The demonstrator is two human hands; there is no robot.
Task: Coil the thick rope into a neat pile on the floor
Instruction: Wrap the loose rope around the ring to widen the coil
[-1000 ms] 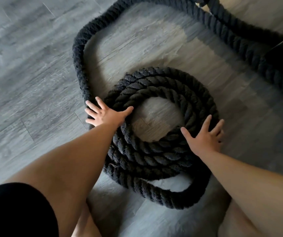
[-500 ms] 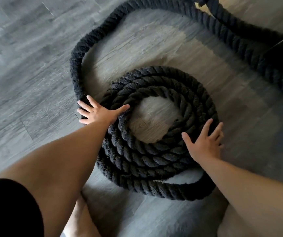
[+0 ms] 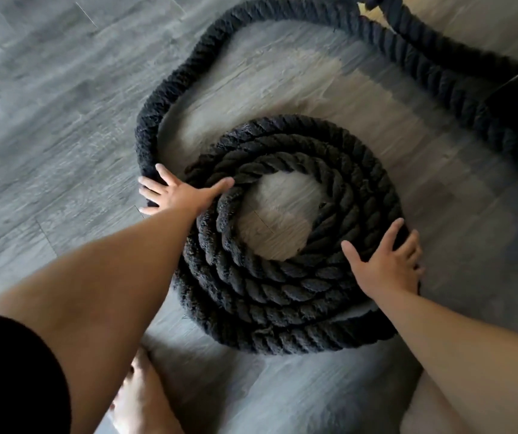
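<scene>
1. Thick black twisted-fibre rope (image 3: 282, 296) lies on the grey wood-plank floor (image 3: 48, 120). Several turns are wound into a round flat coil at frame centre, bare floor showing in its middle.
2. Uncoiled remainder leaves the coil at about 9 o'clock, arcs up through 11 o'clock toward 12, then runs off to 2 o'clock, where two strands lie side by side.
3. Left hand (image 3: 179, 194): flat, fingers spread, not clenched. It rests at the coil's 9 o'clock edge, thumb on the inner turns, fingers touching the outgoing loop. No grasp visible.
4. Right hand (image 3: 386, 264): flat, fingers spread, palm down on the coil's outer turns at about 4 o'clock. Pressing contact; not closed around the rope.
5. Both forearms bare. Black short sleeve (image 3: 10, 371) at 7 o'clock.
6. Bare foot (image 3: 139, 399) on the floor at 6 o'clock, just beside the coil's near edge.
</scene>
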